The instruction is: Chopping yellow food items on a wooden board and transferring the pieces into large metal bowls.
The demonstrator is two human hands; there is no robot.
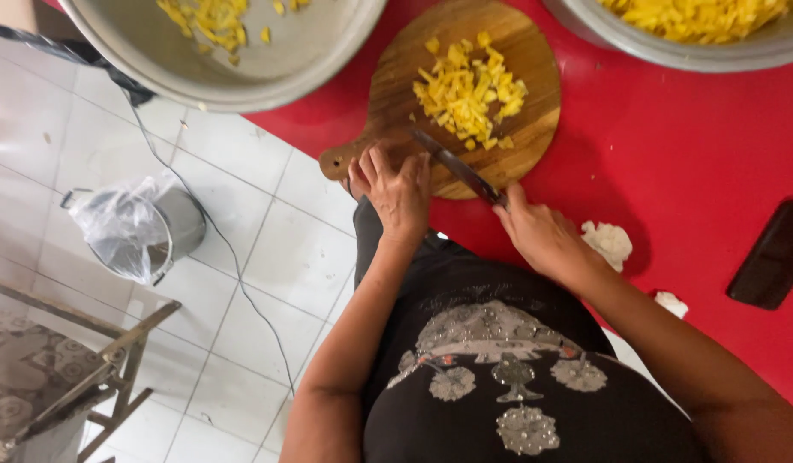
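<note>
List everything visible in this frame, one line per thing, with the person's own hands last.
cutting board: 1, round brown wood with a handle, on the red table near its edge
chopped pieces: 1 heap, yellow, on the cutting board
knife: 1, dark blade, lying across the board's near edge
metal bowls: 2, grey, holding yellow pieces, one top left and one top right
red table: 1, red, right side of the view
crumpled tissue: 2 bits, white, on the table by the right wrist
flat dark object: 1, black, far right edge
bin: 1, metal with a clear plastic liner, on the white tiled floor
left hand: on the board's handle end
right hand: grips the knife handle
</note>
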